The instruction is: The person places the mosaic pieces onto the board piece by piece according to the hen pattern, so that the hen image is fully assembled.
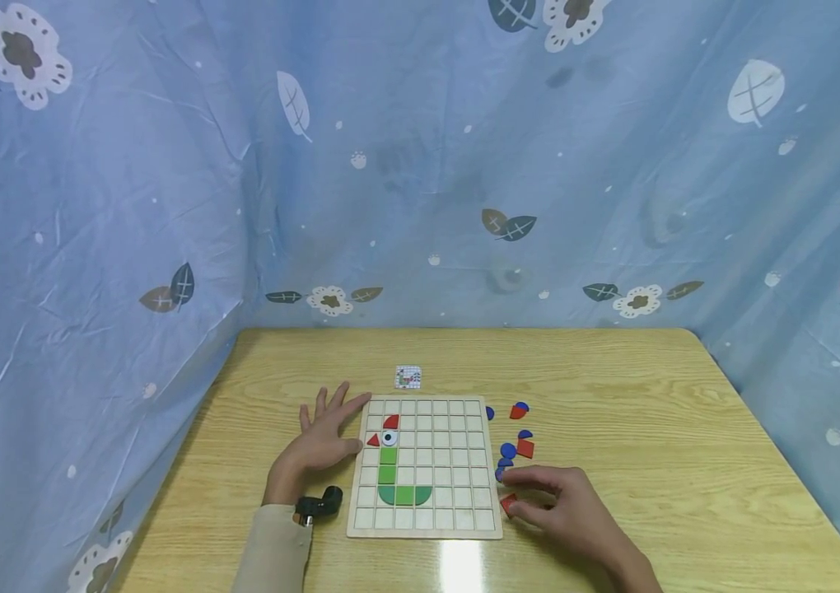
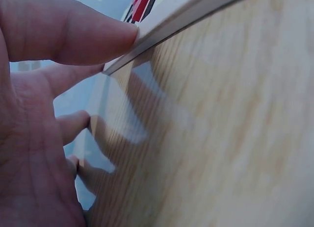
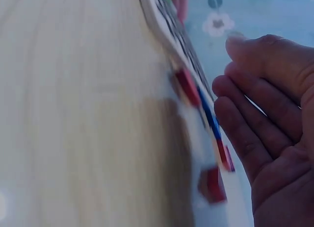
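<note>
A square wooden grid board (image 1: 442,453) lies on the table, bearing a pattern of red, green and white pieces with a round eye piece (image 1: 389,438). The left hand (image 1: 322,441) is spread along the board's left side; its thumb and index finger touch the edge, as the left wrist view also shows. To the board's right hovers the right hand (image 1: 568,506), fingers loosely bent and nothing visible between them. Close by its thumb lies a red piece (image 1: 507,503), partly hidden, and by its index fingertip are small blue pieces (image 1: 508,450).
Further right-side pieces include a red square (image 1: 525,450), a blue half-round (image 1: 525,434) and a red piece overlapped with blue (image 1: 519,412). Behind the board lies a small pattern card (image 1: 408,377). A blue printed curtain (image 1: 420,165) surrounds the wooden table (image 1: 635,412).
</note>
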{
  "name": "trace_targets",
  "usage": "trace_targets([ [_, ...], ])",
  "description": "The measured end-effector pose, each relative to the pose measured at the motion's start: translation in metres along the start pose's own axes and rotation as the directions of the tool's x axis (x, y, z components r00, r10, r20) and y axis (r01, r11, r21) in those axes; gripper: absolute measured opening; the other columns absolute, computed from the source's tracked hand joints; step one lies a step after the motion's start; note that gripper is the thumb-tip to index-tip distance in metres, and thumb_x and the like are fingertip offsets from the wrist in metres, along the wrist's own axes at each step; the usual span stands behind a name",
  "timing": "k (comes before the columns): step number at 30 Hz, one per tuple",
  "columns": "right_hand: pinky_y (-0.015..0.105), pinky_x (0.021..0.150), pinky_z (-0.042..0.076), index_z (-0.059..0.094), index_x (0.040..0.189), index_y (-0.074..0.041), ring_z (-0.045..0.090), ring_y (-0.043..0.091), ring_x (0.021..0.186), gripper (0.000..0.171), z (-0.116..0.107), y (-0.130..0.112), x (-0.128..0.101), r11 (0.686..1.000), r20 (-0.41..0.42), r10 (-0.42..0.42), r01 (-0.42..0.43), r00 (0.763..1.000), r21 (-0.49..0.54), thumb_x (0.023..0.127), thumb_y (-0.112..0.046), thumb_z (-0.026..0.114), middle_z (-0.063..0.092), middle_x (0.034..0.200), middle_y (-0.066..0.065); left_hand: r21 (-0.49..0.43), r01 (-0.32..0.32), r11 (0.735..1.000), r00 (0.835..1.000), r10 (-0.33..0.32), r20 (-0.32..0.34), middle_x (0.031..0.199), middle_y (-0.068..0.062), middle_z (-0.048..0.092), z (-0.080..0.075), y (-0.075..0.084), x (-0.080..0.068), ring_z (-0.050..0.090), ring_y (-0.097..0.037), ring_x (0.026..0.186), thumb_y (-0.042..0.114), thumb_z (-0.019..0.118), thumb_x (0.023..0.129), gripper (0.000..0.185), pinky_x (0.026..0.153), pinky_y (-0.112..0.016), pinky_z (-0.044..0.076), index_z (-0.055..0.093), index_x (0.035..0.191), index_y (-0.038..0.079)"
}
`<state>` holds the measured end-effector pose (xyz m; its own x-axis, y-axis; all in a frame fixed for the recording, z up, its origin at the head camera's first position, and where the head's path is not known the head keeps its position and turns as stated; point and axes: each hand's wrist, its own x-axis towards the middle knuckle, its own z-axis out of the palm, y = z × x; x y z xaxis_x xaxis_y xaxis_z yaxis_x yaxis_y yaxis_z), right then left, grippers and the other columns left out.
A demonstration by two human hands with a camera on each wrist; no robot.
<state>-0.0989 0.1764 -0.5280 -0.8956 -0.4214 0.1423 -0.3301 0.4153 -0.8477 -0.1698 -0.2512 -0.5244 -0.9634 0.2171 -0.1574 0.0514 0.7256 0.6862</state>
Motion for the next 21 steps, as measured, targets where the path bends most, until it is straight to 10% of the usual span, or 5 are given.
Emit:
trace_targets([
  [21, 0.025, 0.084, 0.065, 0.085, 0.115, -0.017, 0.077, 0.004, 0.104, 0.036, 0.004, 0.002, 0.0, 0.986, 0.01, -0.085, 0.086, 0.996, -0.141, 0.087, 0.006, 0.083, 0.084, 0.112, -0.007, 0.002, 0.001, 1.0, 1.0, -0.001, 0.003, 0.185, -0.02, 0.007, 0.001, -0.002, 0.001, -0.016, -0.052, 0.168, 0.012, 0.071, 0.089, 0.085, 0.124, -0.078, -0.02, 0.044, 0.17, 0.021],
])
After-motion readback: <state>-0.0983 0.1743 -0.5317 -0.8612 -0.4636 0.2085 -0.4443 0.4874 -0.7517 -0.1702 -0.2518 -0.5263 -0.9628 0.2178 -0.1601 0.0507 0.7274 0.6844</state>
